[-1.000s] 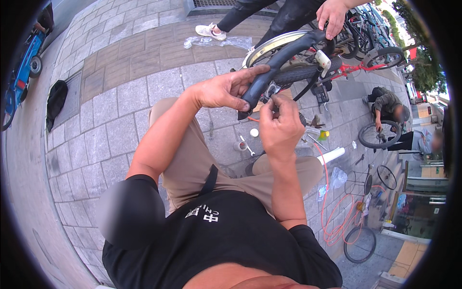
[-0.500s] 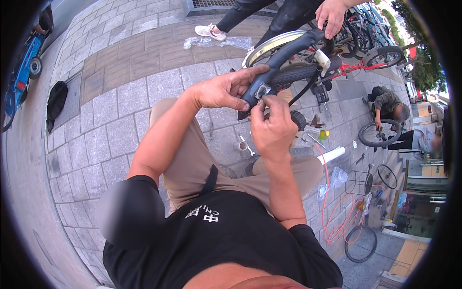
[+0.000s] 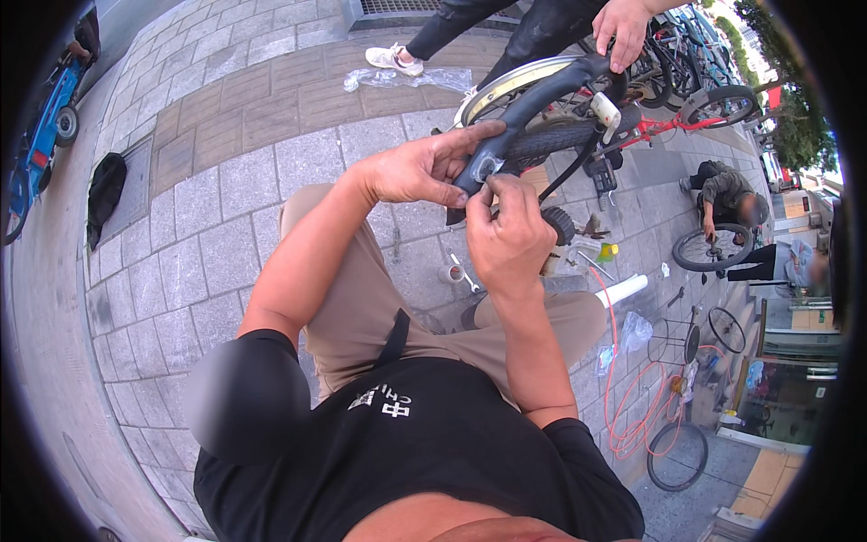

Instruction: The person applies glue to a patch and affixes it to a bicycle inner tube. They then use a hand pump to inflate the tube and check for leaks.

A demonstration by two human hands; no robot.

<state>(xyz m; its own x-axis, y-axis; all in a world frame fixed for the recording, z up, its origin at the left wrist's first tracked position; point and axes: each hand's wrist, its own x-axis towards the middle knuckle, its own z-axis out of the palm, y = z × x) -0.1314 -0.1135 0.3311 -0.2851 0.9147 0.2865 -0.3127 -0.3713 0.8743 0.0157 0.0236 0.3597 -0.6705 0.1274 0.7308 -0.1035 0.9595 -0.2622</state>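
- The inner tube is black, smooth and rounded, with a soft sheen along its upper side; it curves down from the upper right to the person's hands, in front of a pale-rimmed wheel.
- Near its lower end the tube bears a small, whitish, shiny patch, uneven in outline against the dark rubber.
- The left hand is clamped on the tube beside this patch, the thumb at the lower end and the fingers stretched along the upper side.
- The right hand has its thumb and forefinger drawn together at the patch's lower edge; whether they pinch it or only press there cannot be told.
- Farther up, another person's hand rests on the tube's upper part.
- A treaded tyre lies just behind the tube.
- On the paving below are a small round container and a wrench.
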